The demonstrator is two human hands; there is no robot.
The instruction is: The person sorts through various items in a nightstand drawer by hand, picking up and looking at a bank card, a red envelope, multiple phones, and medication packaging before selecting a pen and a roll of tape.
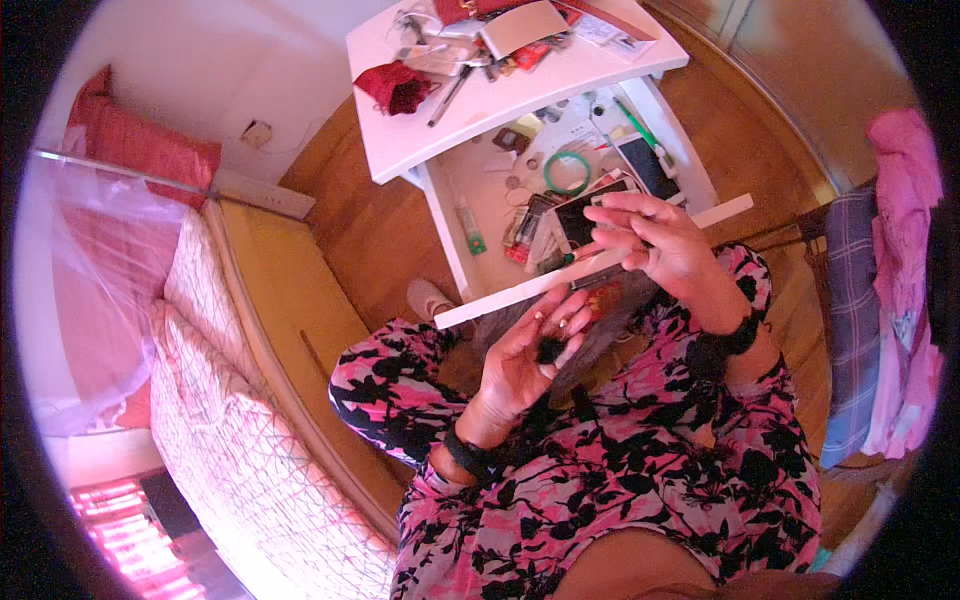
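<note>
Both hands hover over the lap before one open white drawer point(600, 275). Left hand point(520, 365), palm up and half curled, cradles one small black object point(549, 349). Right hand point(655, 240) pinches one thin stick point(590, 252) between its fingertips.

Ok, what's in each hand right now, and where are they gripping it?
Left hand pinches a small black object between thumb and fingertips. Right hand pinches a thin stick-like item near one end; its kind cannot be told.
</note>
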